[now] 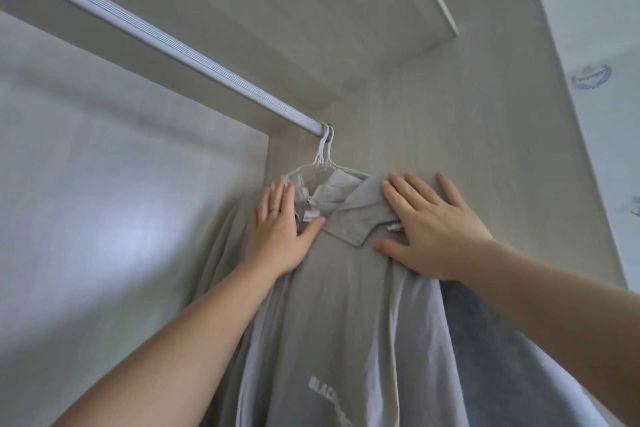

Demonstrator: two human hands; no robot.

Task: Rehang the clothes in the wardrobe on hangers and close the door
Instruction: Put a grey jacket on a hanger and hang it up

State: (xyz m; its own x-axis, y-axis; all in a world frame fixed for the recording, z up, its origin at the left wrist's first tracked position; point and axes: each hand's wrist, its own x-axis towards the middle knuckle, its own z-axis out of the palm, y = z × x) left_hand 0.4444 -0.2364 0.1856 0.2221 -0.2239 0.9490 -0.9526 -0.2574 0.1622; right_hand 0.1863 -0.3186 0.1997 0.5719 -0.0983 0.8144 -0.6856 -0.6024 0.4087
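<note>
In the head view, the grey shirt (332, 305) runs off the bottom edge, so its hem is out of sight. The white lettering (325, 388) low on its front is cut short and blurred, and only the first letters can be read. The white hangers (323, 156) show two hooks and a little of their shoulders; the rest is under the cloth. A darker blue-grey garment (485, 340) hangs behind the shirt on the right, mostly covered.

The shirt hangs from the rail (156, 35) at its far right end, close to the wardrobe's side panel (467, 114). It is pale grey with a folded collar (353, 215) and soft creases.

The left hand (280, 232) lies flat on the shirt left of the collar, fingers straight, gripping nothing. The right hand (433, 232) is spread flat on the right shoulder, also holding nothing. Whether its fingertips touch the panel cannot be told.
</note>
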